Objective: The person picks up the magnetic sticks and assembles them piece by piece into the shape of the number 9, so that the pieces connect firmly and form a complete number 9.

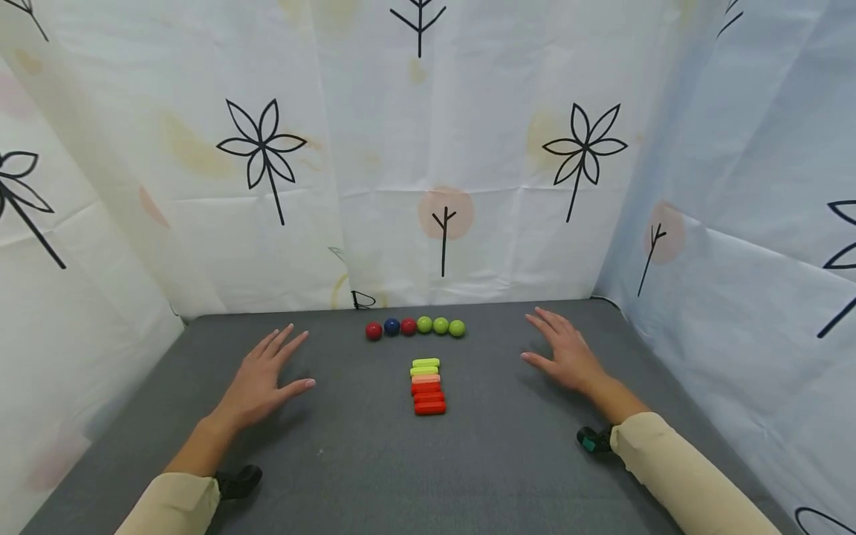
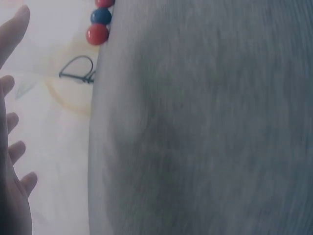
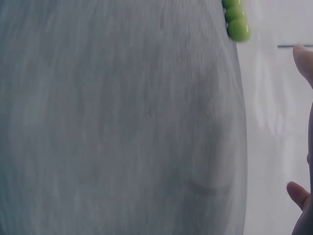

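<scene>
My left hand [image 1: 257, 386] hovers over the left part of the table, fingers spread, holding nothing. On the right, my right hand [image 1: 567, 355] is likewise held above the cloth with its fingers apart and nothing in them. Between them lies a column of short sticks: yellow-green sticks [image 1: 424, 367] at the far end, a salmon stick [image 1: 426, 379], then several red sticks [image 1: 429, 398]. Behind these runs a row of small balls: a red ball [image 1: 374, 331], a blue ball [image 1: 391, 327], another red ball [image 1: 409, 327] and three green balls [image 1: 441, 325]. Neither hand touches them.
A dark grey cloth [image 1: 334, 475] covers the table. White curtains [image 1: 374, 148] printed with plant drawings hang at the back and both sides. Each wrist wears a dark strap with a camera, such as the left wrist camera [image 1: 241, 483].
</scene>
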`<control>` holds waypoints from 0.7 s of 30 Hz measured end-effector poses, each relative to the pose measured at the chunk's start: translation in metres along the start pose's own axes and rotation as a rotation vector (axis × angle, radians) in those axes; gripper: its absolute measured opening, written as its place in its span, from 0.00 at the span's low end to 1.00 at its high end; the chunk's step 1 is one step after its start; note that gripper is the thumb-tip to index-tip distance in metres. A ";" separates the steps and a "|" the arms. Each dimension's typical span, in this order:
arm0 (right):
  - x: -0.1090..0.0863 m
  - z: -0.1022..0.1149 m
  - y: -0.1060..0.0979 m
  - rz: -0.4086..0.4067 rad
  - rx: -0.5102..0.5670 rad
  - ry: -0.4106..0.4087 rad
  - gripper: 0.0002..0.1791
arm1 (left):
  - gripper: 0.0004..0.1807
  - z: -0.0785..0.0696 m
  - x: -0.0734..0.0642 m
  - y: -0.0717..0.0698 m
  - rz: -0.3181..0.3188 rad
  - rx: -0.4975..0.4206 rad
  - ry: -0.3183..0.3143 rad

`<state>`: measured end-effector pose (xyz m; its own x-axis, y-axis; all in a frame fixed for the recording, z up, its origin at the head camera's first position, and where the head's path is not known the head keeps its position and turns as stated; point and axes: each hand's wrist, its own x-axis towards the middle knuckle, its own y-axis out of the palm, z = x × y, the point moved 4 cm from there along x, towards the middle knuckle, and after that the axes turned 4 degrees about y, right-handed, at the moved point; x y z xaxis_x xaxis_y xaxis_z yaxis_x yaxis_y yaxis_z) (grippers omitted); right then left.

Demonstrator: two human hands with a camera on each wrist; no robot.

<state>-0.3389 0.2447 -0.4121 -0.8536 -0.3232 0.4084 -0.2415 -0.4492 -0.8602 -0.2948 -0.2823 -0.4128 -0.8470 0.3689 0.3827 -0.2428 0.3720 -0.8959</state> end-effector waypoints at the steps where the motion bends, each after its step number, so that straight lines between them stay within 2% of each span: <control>1: 0.001 0.003 0.001 -0.006 0.017 -0.008 0.41 | 0.45 -0.002 0.001 0.001 0.004 -0.022 -0.008; 8: 0.007 0.021 0.012 -0.025 0.134 -0.015 0.40 | 0.42 -0.020 0.009 0.012 0.038 -0.217 -0.062; 14: 0.013 0.038 0.020 -0.020 0.233 -0.010 0.39 | 0.40 -0.036 0.019 0.016 -0.008 -0.366 -0.075; 21: 0.021 0.054 0.030 0.000 0.381 0.020 0.37 | 0.36 -0.045 0.032 0.026 -0.047 -0.555 -0.125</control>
<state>-0.3388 0.1800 -0.4130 -0.8634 -0.3082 0.3994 -0.0560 -0.7282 -0.6830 -0.3072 -0.2226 -0.4135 -0.8989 0.2502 0.3596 -0.0252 0.7899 -0.6127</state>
